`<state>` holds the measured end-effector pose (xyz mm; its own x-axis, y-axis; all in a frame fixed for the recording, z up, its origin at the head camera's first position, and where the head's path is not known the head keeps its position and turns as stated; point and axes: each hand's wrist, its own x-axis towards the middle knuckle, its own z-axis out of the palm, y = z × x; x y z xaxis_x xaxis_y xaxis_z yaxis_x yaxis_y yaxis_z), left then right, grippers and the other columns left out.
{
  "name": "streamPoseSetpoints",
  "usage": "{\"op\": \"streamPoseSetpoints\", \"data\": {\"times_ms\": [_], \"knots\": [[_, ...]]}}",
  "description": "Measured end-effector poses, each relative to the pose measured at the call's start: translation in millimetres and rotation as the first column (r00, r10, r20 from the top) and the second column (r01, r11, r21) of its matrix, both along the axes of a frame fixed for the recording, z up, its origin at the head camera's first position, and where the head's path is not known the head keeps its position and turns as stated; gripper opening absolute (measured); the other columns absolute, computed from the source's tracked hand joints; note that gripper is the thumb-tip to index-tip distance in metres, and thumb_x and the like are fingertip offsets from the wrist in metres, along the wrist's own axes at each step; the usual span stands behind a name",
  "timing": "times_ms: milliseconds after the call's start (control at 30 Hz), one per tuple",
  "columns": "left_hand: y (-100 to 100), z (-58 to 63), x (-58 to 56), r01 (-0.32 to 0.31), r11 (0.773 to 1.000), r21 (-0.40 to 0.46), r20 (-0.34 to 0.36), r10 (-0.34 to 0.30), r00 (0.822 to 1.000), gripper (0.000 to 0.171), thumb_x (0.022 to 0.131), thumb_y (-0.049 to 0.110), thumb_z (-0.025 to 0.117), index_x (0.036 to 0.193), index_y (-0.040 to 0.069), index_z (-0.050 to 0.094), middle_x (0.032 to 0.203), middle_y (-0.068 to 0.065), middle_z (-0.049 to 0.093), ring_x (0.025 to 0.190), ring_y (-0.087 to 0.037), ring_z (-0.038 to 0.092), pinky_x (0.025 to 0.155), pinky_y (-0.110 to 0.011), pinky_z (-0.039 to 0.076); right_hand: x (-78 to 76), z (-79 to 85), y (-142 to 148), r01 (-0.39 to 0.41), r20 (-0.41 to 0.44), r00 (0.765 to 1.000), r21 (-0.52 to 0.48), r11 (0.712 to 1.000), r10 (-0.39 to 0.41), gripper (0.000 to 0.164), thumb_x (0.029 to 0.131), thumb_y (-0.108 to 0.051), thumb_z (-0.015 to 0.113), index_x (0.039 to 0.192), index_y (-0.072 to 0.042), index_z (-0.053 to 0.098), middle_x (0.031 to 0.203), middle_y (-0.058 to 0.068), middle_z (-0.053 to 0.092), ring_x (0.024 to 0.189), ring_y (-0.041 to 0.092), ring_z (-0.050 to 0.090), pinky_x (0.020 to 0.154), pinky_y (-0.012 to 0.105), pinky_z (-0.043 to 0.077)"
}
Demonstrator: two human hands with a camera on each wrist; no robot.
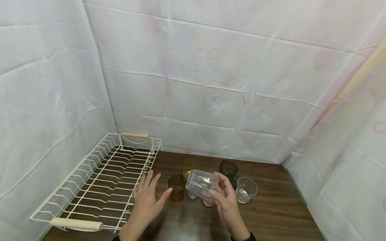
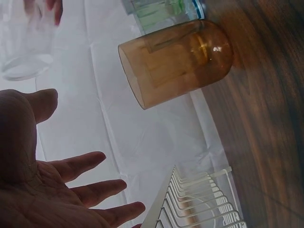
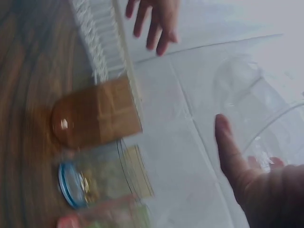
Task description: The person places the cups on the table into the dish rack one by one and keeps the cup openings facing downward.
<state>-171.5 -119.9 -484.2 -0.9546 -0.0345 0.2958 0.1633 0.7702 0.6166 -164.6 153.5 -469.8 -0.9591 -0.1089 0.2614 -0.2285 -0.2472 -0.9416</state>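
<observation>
your right hand point(image 1: 225, 196) has hold of a clear, colourless, straight-sided tumbler point(image 1: 199, 182), thumb on one side and fingers on the other, and the tumbler is tipped over in the air above the group of glasses on the dark brown wood-grain table point(image 1: 271, 214). your left hand point(image 1: 147, 198) holds nothing; its fingers are spread wide and the thumb stands well out, just beside the cream wire rack with pale wooden handles point(image 1: 76, 224). to handle this well, pinch firmly but without squeezing — smooth, see-through walls look likely to slip — and carry the weight low in the fingers. mind the neighbours: the amber, round-bottomed tumbler point(image 1: 177, 188) stands upright between your hands, with the clear tumbler with a blue base point(image 1: 192, 194) and the clear tumbler with a pink base point(image 1: 208, 203) close by, so a low swing could knock them. lift clear before you turn your wrist. that free left hand is well placed to steady the tumbler's loose end — bring it in above the amber rim, not across it. whether the tumbler is glass or plastic, you cannot tell from here.
</observation>
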Motion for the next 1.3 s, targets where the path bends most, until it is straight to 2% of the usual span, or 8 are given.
{"op": "streamPoseSetpoints", "data": {"times_ms": [100,200,333,500,667,767,1033,1300], "knots": [[0,-0.4,-0.1,-0.002,1.000,-0.010,-0.006,0.002,1.000,0.072,0.097,0.049,0.074,0.153,0.008,0.055,0.171,-0.026,0.036,0.155,-0.059,0.031,0.117,-0.083,0.023,0.9,-0.2,1,-0.082,-0.009,0.997,-0.155,0.984,0.082,0.052,0.104,0.000,0.047,0.154,-0.004,0.035,0.144,0.004,0.054,0.130,0.015,0.065,0.105,0.037,0.062],[0,-0.6,0.3,-0.003,1.000,-0.016,0.001,0.003,1.000,0.072,0.097,0.049,0.074,0.154,0.008,0.055,0.171,-0.026,0.036,0.155,-0.060,0.031,0.117,-0.083,0.023,-1.0,-2.0,2,-0.214,-0.082,0.977,-0.312,0.926,0.198,0.047,0.107,-0.002,0.033,0.153,-0.010,0.039,0.148,0.004,0.057,0.136,0.020,0.063,0.109,0.042,0.059],[1,-2.0,1.7,-0.004,1.000,-0.017,0.006,0.004,1.000,0.073,0.096,0.047,0.076,0.153,0.008,0.055,0.170,-0.026,0.038,0.155,-0.059,0.031,0.117,-0.083,0.023,-3.0,-5.4,3,-0.389,-0.170,0.919,-0.528,0.755,0.355,0.050,0.111,-0.010,0.021,0.157,-0.010,0.040,0.157,0.010,0.055,0.143,0.027,0.058,0.113,0.043,0.057],[1,-6.1,2.6,-0.007,1.000,-0.005,0.007,0.007,1.000,0.072,0.096,0.046,0.076,0.153,0.007,0.055,0.168,-0.025,0.041,0.155,-0.058,0.032,0.116,-0.082,0.024,-2.3,-8.4,3,-0.416,-0.174,0.879,-0.734,0.536,0.444,0.048,0.112,-0.021,0.030,0.157,-0.011,0.041,0.156,0.013,0.056,0.142,0.028,0.058,0.114,0.044,0.056],[0,-6.8,1.8,-0.003,1.000,0.016,0.012,0.002,1.000,0.071,0.097,0.047,0.076,0.153,0.008,0.055,0.169,-0.024,0.041,0.155,-0.058,0.032,0.116,-0.082,0.023,-1.7,-11.8,3,-0.405,-0.188,0.859,-0.819,0.406,0.476,0.047,0.111,-0.028,0.037,0.155,-0.012,0.042,0.154,0.015,0.057,0.143,0.030,0.058,0.116,0.043,0.054],[1,-5.3,0.4,0.006,1.000,0.018,0.013,-0.007,1.000,0.072,0.097,0.048,0.076,0.154,0.009,0.055,0.169,-0.023,0.040,0.156,-0.058,0.031,0.117,-0.083,0.021,-2.8,-12.6,3,-0.417,-0.207,0.849,-0.829,0.373,0.487,0.046,0.112,-0.029,0.035,0.154,-0.012,0.040,0.153,0.013,0.057,0.144,0.029,0.056,0.118,0.042,0.053],[9,4.9,1.3,0.055,0.996,0.067,0.036,-0.057,0.998,0.069,0.097,0.050,0.074,0.153,0.013,0.057,0.168,-0.020,0.045,0.155,-0.054,0.038,0.117,-0.084,0.024,-6.4,-14.0,2,-0.446,-0.224,0.828,-0.819,0.361,0.514,0.046,0.112,-0.029,0.036,0.154,-0.012,0.044,0.154,0.014,0.057,0.145,0.028,0.056,0.118,0.042,0.052],[31,41.9,3.5,0.211,0.948,0.239,0.057,-0.230,0.971,0.065,0.096,0.055,0.075,0.152,0.028,0.058,0.161,-0.008,0.057,0.154,-0.043,0.046,0.121,-0.080,0.027,-9.3,-16.9,-5,-0.469,-0.218,0.808,-0.801,0.373,0.548,0.048,0.112,-0.029,0.033,0.155,-0.011,0.045,0.156,0.015,0.057,0.146,0.027,0.056,0.119,0.042,0.052]]}}
